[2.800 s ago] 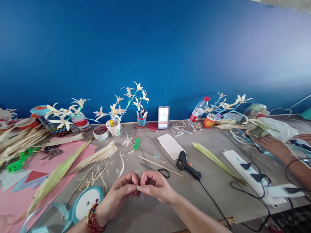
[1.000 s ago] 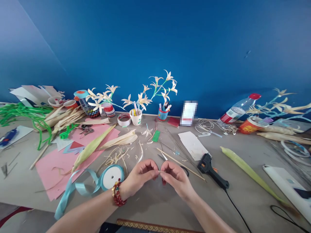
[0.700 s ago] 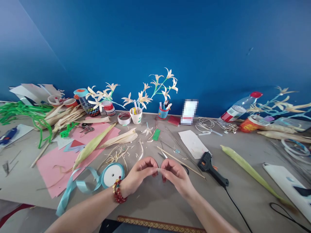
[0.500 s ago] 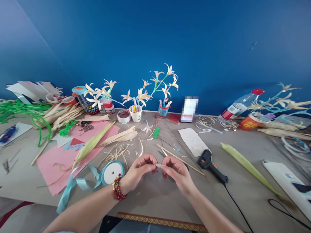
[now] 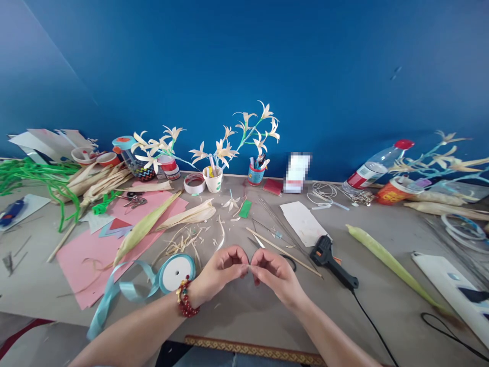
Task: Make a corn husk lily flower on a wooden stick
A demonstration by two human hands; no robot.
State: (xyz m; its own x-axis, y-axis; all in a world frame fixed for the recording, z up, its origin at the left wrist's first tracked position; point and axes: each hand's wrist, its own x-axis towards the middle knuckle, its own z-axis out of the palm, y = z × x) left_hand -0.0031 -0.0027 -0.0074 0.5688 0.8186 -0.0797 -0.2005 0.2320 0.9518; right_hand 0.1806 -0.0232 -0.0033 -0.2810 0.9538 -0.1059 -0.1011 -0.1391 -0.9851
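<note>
My left hand (image 5: 222, 271), with a red bead bracelet at its wrist, is pinched closed at the table's middle. Fingertip to fingertip with it, my right hand (image 5: 273, 272) is pinched too. Between the fingertips is a tiny pale piece, mostly hidden. Just left of my left hand stands a roll of light blue ribbon (image 5: 176, 272), its loose end trailing left. A thin wooden stick (image 5: 284, 253) and partly hidden scissors (image 5: 289, 261) lie behind my right hand. To the right rests a black glue gun (image 5: 331, 257).
Husk flowers (image 5: 225, 151) stand in a white cup (image 5: 213, 179) near the blue wall. Pink paper (image 5: 86, 265) and green husks (image 5: 147, 227) lie left. A bottle (image 5: 369, 176), a long husk (image 5: 393, 265) and the glue gun's cord are on the right.
My fingertips have drawn closer together and slightly down, and the pale piece between them shows less. More of the scissors' handle shows behind my right hand.
</note>
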